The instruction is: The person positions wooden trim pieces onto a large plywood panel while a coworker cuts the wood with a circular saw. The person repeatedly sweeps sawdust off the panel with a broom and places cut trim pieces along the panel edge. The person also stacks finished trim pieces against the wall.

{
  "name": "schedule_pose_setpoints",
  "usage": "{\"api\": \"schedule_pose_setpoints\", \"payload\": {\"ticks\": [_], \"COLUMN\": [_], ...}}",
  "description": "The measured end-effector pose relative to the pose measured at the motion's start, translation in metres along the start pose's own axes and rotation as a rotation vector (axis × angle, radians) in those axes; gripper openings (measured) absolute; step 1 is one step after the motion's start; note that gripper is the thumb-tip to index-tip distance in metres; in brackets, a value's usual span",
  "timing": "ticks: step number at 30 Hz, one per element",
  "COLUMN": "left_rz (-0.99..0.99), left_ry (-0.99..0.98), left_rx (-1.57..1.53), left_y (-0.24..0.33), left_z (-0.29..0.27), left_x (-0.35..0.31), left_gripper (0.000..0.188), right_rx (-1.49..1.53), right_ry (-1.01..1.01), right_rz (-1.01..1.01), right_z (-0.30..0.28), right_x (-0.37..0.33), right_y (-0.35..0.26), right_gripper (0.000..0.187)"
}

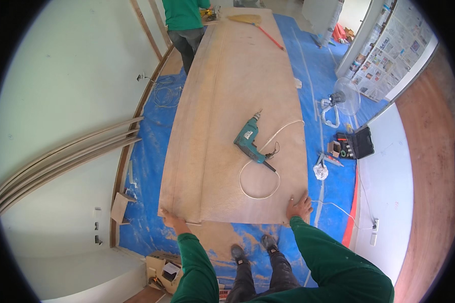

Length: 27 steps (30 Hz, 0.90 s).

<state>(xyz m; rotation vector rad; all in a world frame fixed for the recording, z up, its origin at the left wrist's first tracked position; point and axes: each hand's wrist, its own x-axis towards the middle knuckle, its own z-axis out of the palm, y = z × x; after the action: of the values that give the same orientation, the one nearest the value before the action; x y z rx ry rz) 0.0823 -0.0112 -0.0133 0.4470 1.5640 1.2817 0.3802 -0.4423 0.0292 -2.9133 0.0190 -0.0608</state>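
Observation:
A long wooden panel (pixel 227 126) stretches away in front of me, raised above the floor. At its near left corner my left hand (pixel 174 221) is closed around the edge, some fingers hidden by the panel. My right hand (pixel 299 206) rests at the near right corner with its fingers spread on the surface. A teal power drill (pixel 248 141) lies on the panel ahead of my hands, bit pointing away, its pale cord looped beside it. Farther up lies a straw brush (pixel 245 19) with a red handle.
A co-worker in green (pixel 182 15) stands at the far left with a yellow tool (pixel 207 14). Blue sheeting (pixel 144 171) covers the floor. Long boards (pixel 71 156) lean left. At right are a fan (pixel 346 96) and a black tool case (pixel 361 143); a cardboard box (pixel 162 272) sits near left.

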Motion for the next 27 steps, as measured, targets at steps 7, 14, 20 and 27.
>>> {"api": "schedule_pose_setpoints", "payload": {"ticks": [7, 14, 20, 27], "left_rz": [-0.135, -0.256, -0.171, 0.142], "left_ry": [-0.554, -0.756, -0.738, -0.801], "left_rx": [0.131, 0.794, 1.378, 1.316], "left_y": [0.03, 0.094, 0.123, 0.081], "left_z": [-0.044, -0.032, 0.034, 0.063], "left_x": [0.048, 0.084, 0.088, 0.1], "left_gripper": [0.043, 0.038, 0.068, 0.075], "right_rx": [0.028, -0.027, -0.024, -0.045], "right_ry": [-0.009, -0.015, -0.022, -0.046], "right_rz": [0.011, 0.028, 0.034, 0.022], "right_z": [0.0, 0.002, 0.007, 0.009], "right_x": [0.0, 0.001, 0.006, 0.006], "right_y": [0.0, -0.003, -0.003, 0.001], "right_gripper": [0.086, 0.086, 0.085, 0.086]}}
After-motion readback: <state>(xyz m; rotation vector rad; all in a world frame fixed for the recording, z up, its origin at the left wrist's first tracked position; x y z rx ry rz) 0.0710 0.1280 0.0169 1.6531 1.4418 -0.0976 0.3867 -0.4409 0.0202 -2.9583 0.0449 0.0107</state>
